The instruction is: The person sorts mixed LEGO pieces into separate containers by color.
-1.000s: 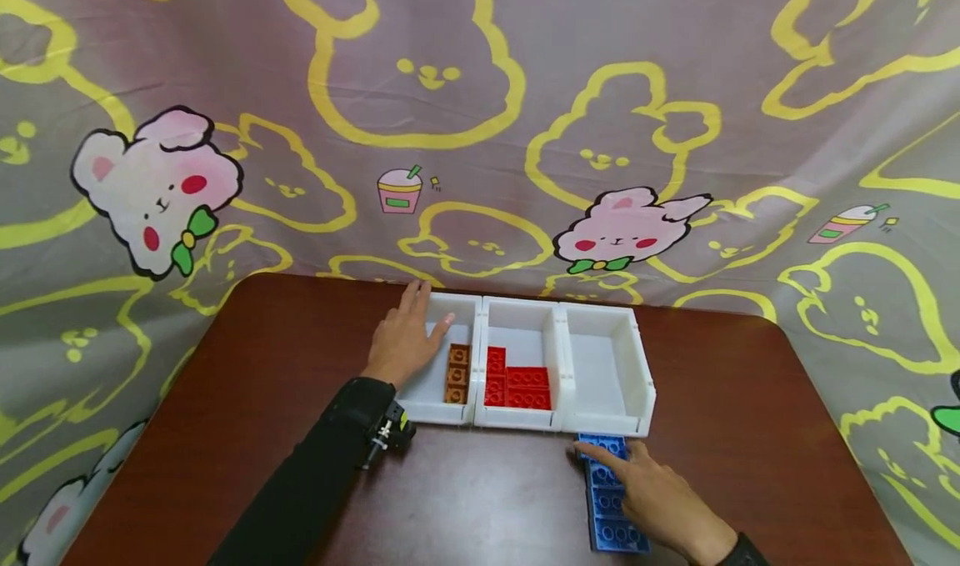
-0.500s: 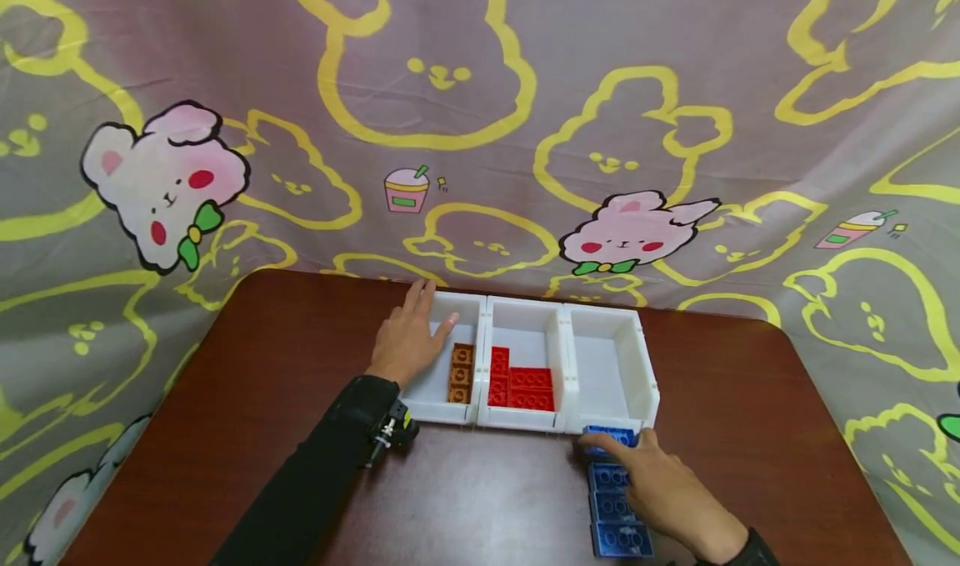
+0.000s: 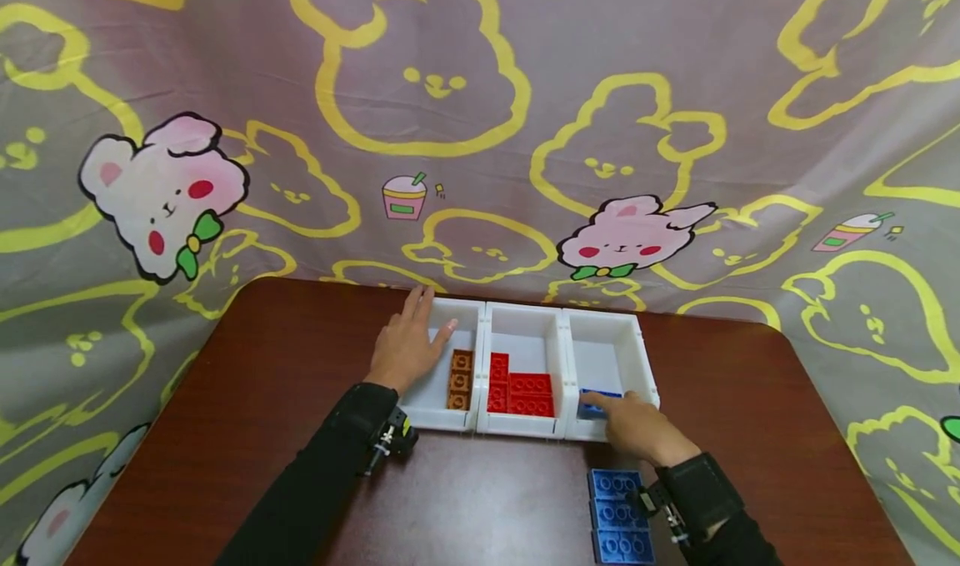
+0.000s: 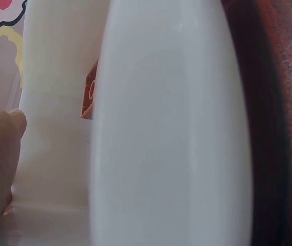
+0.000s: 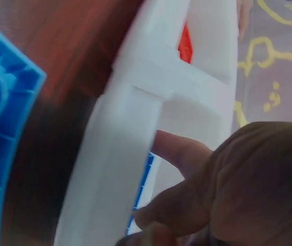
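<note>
In the head view, my right hand [image 3: 647, 431] reaches into the right white bin [image 3: 647, 366] and holds a blue toy brick [image 3: 592, 412] between thumb and fingers, low behind the bin's front wall. That wall hides most of this brick in the right wrist view, where only a thin blue edge shows. My left hand [image 3: 407, 349] rests on the left white bin's outer side with its fingers stretched out and its thumb over the opening. Brown bricks [image 3: 461, 380] lie along that bin's right wall. Several red bricks [image 3: 529, 394] lie in the middle bin [image 3: 517, 426].
Below the right bin, more blue bricks [image 3: 619, 514] form a column on the brown table [image 3: 300, 341], under the right wrist. The three bins stand side by side near the table's back edge. Behind them hangs a patterned curtain [image 3: 480, 166].
My right hand has picked the top blue brick from the column, carried it forward over the front wall and lowered it into the right bin. The left hand has stayed in place.
</note>
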A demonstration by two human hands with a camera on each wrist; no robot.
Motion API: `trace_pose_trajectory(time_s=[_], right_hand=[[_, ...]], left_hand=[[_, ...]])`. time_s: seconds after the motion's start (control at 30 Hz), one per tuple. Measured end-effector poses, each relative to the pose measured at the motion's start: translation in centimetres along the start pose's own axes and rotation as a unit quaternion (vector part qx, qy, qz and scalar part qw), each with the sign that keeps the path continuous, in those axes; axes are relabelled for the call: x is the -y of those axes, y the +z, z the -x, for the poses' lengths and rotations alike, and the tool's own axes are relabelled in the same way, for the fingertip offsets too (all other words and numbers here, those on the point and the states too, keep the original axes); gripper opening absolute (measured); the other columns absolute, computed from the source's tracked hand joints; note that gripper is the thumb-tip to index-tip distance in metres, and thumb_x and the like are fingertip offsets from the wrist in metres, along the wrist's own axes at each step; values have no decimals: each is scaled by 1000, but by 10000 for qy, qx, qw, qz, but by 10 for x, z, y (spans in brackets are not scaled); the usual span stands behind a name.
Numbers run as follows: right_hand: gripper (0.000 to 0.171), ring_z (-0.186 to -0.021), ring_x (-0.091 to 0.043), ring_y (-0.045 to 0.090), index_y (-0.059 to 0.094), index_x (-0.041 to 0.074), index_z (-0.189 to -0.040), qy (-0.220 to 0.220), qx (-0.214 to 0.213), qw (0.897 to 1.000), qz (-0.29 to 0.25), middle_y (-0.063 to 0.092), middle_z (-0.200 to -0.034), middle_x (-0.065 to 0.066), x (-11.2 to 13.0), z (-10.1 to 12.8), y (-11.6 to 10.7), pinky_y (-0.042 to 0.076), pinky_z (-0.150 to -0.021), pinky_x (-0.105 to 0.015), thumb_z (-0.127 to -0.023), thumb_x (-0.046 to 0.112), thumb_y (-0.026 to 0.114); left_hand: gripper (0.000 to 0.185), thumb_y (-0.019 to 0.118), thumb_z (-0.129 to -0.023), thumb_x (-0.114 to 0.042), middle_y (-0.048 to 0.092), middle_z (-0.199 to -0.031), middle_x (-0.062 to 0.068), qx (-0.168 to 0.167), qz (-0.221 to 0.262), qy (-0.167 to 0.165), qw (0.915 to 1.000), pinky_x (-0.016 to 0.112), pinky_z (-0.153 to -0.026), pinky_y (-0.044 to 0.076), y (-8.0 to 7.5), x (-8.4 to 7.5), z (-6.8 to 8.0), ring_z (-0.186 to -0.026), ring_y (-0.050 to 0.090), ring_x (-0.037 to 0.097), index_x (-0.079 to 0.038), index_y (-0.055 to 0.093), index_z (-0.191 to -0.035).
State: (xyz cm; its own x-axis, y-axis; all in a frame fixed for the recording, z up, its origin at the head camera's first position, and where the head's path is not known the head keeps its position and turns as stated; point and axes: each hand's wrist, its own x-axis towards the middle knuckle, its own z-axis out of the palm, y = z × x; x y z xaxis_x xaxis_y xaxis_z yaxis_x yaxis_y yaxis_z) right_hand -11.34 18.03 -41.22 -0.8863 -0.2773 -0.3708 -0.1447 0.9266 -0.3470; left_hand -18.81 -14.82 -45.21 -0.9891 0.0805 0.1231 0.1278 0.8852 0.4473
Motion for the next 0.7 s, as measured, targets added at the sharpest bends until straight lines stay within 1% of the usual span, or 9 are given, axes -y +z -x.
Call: trace_pose_trajectory(time_s=[0.03, 0.13, 0.23, 0.27, 0.33, 0.4, 0.5, 0.6, 0.7], right_hand=[[55, -79, -32, 48, 59, 15, -135, -6, 63, 10000, -20, 58, -101, -21, -1, -1, -1, 46, -53, -37, -85, -7, 52], [58, -74, -30, 50, 55, 15, -139, -10, 156, 9998, -111, 58, -98, -19, -1, -2, -4, 45, -55, -38, -85, -8, 50], [59, -71, -29, 51, 48, 12, -143, 113, 52, 9998, -168, 57, -98, -21, -3, -3, -4, 46, -55, -37, -87, -6, 52], [59, -71, -29, 52, 46, 11, -144, 176, -19, 9997, -174, 57, -98, -22, -3, -4, -3, 47, -56, -38, -87, -6, 54], [58, -75, -30, 53, 44, 7, -143, 263, -131, 9994, -181, 57, -104, -24, -5, -5, 0, 51, -62, -44, -87, -4, 56], [54, -79, -30, 55, 46, 1, -140, 278, -234, 9992, -180, 59, -107, -24, -6, -6, 3, 52, -71, -50, -87, -3, 56], [46, -85, -31, 54, 54, -3, -131, 207, -305, 9990, -244, 60, -107, -20, -8, -8, 5, 49, -80, -56, -86, -5, 54], [44, -87, -32, 53, 59, -1, -127, 173, -346, 9985, -385, 61, -105, -16, -8, -7, 6, 47, -83, -58, -84, -7, 53], [48, -89, -32, 54, 58, 1, -129, 134, -404, 9979, -482, 62, -109, -17, -8, -7, 7, 45, -87, -61, -82, -8, 52]], left_hand=[[75, 46, -99, -51, 20, -158, 15, -9, 5, 5, 10000, 60, -93, 41, 0, 0, 0, -116, 50, 48, -9, 20, -156], [75, 46, -99, -51, 19, -158, 15, -8, 8, 20, 10000, 60, -93, 41, -1, -1, 0, -116, 50, 48, -9, 20, -156], [75, 47, -99, -51, 19, -158, 15, -6, 22, 22, 10000, 60, -93, 41, -2, -2, 0, -116, 49, 48, -9, 20, -156], [75, 47, -99, -50, 19, -158, 15, -6, 25, 26, 10000, 60, -94, 40, -1, -1, 0, -116, 49, 48, -9, 20, -156], [76, 47, -99, -50, 19, -158, 15, 5, 25, 25, 10000, 60, -94, 40, 0, -1, 1, -115, 50, 47, -9, 19, -156], [76, 47, -99, -50, 19, -158, 15, 21, 16, 35, 10000, 60, -94, 40, 1, 0, 1, -115, 50, 47, -9, 19, -156], [76, 47, -99, -51, 18, -159, 15, 51, -3, 42, 10000, 60, -93, 41, 4, 0, 1, -114, 50, 47, -9, 18, -156], [76, 47, -99, -51, 18, -159, 15, 8, 4, 50, 10000, 61, -94, 40, 4, 0, 0, -116, 49, 48, -8, 19, -156], [75, 48, -99, -50, 21, -158, 16, -80, 23, 85, 9999, 61, -93, 41, 3, 0, -1, -115, 50, 48, -7, 22, -155]])
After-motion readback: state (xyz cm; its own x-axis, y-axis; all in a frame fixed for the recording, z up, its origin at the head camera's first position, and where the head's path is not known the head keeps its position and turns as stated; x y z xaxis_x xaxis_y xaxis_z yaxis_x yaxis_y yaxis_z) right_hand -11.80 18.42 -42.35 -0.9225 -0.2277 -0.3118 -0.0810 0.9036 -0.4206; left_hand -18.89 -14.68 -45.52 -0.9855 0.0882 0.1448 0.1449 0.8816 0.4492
